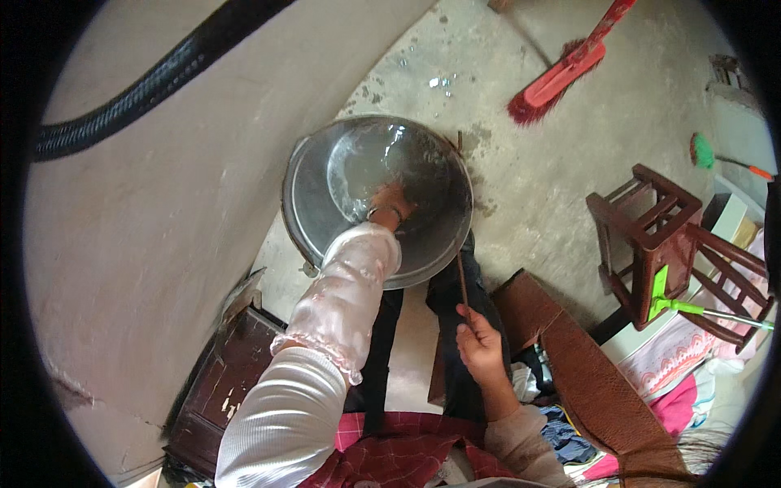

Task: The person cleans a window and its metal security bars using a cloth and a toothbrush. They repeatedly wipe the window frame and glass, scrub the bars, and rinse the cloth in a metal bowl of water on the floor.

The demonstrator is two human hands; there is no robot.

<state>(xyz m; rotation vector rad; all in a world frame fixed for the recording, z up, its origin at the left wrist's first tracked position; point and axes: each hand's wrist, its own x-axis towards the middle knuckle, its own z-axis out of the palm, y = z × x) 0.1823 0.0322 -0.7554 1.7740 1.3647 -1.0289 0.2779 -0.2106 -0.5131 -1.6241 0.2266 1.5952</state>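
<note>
A large round metal pot (427, 256) with cloudy water inside stands before me on the concrete floor. Into it reaches my left hand (392, 202), its fingers low in the pot and blurred by the water; whether they hold anything is hidden. A translucent sleeve cover (348, 293) wraps that forearm over a white sleeve. To the right of my knees, my right hand (481, 341) grips the lower end of a thin brown rod (462, 277). The rod runs up to the pot's right rim, passes out of sight, and a similar end shows above at the rim.
A wall (152, 232) rises close on the left, with a black braided hose (134, 97) across it. A red broom (561, 79) lies upper right. Right are a brown wooden stool (665, 226), a green-headed tool (662, 302), a brown leather-like panel (586, 378) and clothes (567, 433).
</note>
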